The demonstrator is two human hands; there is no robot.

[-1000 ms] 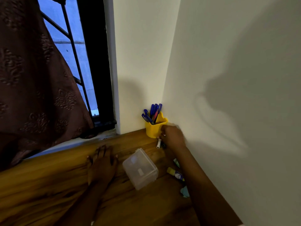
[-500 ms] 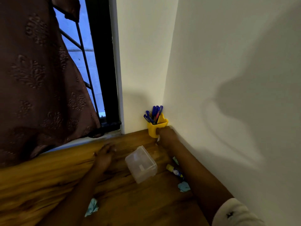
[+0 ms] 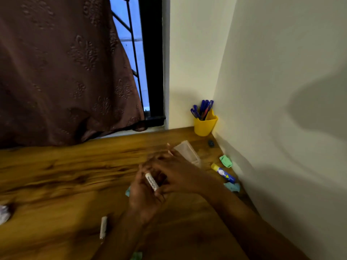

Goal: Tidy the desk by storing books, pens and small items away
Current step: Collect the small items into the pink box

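Both hands meet mid-worktop, just above the wood. Left hand is palm up with its fingers curled round a small white stick that has dark lettering along it. Right hand comes in from the right, its fingertips pinching the stick's near end, so both have hold of it. Motion blur means exact finger placement isn't clear. The stick is tilted, far end up-left, clear of the worktop. A clear plastic box sits just behind the right hand, partly hidden by it. A yellow pen cup sits in the far corner against the wall, with blue pens standing in it. Along the right wall, far to near: small dark item, green crumpled scrap, glue stick lying flat with its yellow cap pointing away, light blue scrap. A white cylinder lies on the worktop left of the left forearm. White crumpled paper is at the left edge. A brown curtain hangs over the barred window.
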